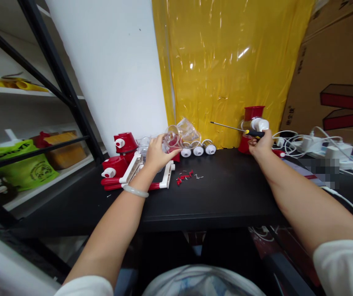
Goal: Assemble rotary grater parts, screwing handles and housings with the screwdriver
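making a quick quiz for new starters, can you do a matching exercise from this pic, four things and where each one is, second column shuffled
Things:
1. screwdriver
2. pale bracelet
3. small red pieces
4. lime-green bag

Places:
A. on a shelf at the left of the picture
B. lying loose on the black tabletop
C. in the right hand
D. around the wrist of the left hand

Right pairs: 1-C, 2-D, 3-B, 4-A
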The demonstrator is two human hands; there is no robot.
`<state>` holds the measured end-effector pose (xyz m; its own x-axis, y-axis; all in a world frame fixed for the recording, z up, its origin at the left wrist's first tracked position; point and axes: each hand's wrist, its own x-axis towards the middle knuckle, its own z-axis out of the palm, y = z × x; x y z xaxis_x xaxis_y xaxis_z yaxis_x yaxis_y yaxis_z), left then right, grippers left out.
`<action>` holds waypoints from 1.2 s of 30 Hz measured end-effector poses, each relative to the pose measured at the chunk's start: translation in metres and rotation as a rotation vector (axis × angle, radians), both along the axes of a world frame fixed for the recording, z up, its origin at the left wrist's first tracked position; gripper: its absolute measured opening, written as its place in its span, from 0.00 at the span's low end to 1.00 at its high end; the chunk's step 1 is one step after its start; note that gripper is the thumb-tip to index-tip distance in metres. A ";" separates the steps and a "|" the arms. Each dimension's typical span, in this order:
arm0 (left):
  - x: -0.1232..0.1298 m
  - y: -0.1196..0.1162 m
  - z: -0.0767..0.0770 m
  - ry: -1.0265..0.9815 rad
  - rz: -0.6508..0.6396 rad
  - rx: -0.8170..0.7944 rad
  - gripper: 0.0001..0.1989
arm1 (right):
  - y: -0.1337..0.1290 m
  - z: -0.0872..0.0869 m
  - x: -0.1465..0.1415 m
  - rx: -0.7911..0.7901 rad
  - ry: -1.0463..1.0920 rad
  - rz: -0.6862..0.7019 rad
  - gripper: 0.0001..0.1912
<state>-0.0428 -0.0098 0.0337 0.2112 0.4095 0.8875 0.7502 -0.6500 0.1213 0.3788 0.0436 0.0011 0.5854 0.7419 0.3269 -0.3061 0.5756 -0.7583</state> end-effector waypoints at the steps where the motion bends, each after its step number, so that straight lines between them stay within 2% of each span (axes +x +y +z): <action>1: 0.001 0.000 0.000 0.019 0.012 0.007 0.34 | 0.001 -0.001 0.000 -0.006 0.053 -0.030 0.20; 3: 0.002 0.002 -0.001 0.063 0.005 0.002 0.34 | 0.002 -0.004 -0.002 -0.020 0.127 -0.067 0.17; 12: 0.004 0.009 -0.010 0.168 -0.072 -0.124 0.35 | 0.002 -0.005 -0.020 -0.157 0.222 -0.039 0.10; 19: 0.009 0.001 -0.008 0.229 -0.055 -0.235 0.38 | -0.002 -0.003 -0.026 -0.150 0.197 -0.022 0.11; 28: 0.013 -0.001 -0.011 0.266 -0.095 -0.325 0.33 | -0.005 -0.002 -0.034 -0.141 0.225 0.009 0.06; 36: 0.015 0.005 -0.018 0.253 -0.074 -0.365 0.38 | 0.000 -0.004 -0.035 -0.099 0.202 0.000 0.13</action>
<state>-0.0277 -0.0049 0.0159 0.4435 0.6619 0.6043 0.7386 -0.6519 0.1719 0.3436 0.0433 -0.0030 0.6319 0.7643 0.1286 -0.4574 0.5017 -0.7342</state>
